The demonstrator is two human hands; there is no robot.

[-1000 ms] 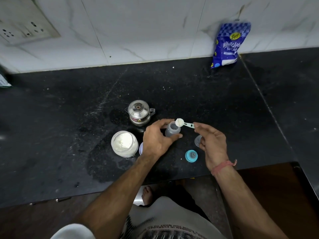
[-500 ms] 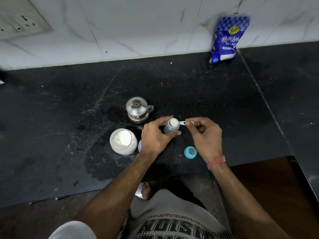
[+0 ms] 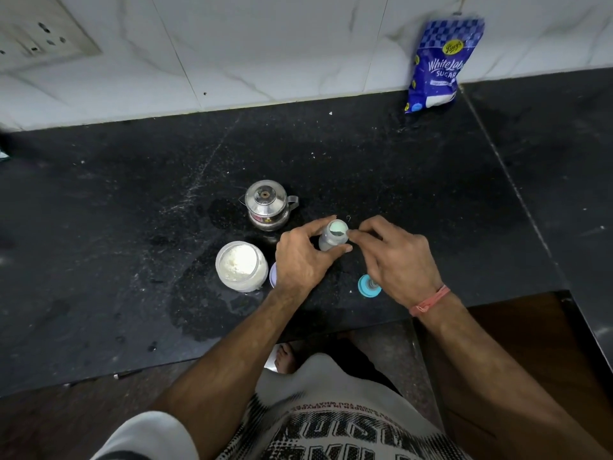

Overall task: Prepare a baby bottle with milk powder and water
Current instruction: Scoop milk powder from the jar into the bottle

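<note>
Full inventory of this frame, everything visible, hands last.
baby bottle: 1, clear grey, open top, mid counter, held upright
scoop: 1, pale, at the bottle mouth
powder jar: 1, white, open, left of the bottle
steel pot: 1, silver, lidded, behind the jar
teal nipple cap: 1, near counter edge, partly under the right hand
pale lid: 1, mostly hidden beside the jar
sugar bag: 1, blue, against the wall
counter: 1, black
wall socket: 1, beige, top left
left hand: grips the bottle
right hand: pinches the scoop, red wrist thread
</note>
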